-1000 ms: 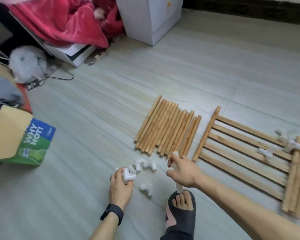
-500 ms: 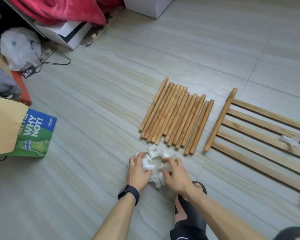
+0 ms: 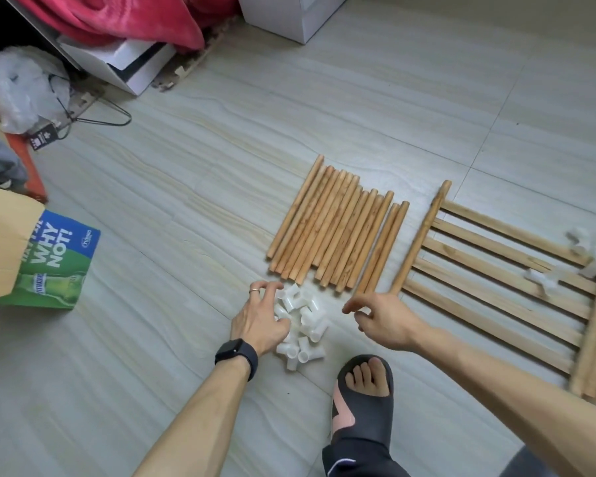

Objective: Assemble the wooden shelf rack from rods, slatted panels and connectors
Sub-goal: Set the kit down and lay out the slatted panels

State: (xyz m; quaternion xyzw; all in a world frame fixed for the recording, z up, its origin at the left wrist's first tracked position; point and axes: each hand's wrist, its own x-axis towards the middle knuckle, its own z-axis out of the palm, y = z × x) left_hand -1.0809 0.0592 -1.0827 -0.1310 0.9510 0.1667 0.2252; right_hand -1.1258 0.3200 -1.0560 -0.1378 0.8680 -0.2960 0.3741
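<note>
Connectors piled at your fingertips, rods lying just beyond them.

Behind your right wrist your sandalled foot [image 3: 365, 390] is sitting clear of the work. Your left hand [image 3: 260, 318] is resting loosely curved fingers against the left edge of the white connectors [image 3: 301, 327], pinching none that shows. Your right hand [image 3: 382, 320] is hovering right of the pile, fingers spread and empty. Beyond its fingertips the rods [image 3: 338, 232] are pointing their near ends at you, long axes running away. Right of them the slatted panel [image 3: 421, 235] is lying flat, carrying spare connectors [image 3: 544, 280].

Floor [image 3: 358, 98] with rods [image 3: 334, 232], connectors [image 3: 301, 325], slatted panel [image 3: 496, 270]
</note>
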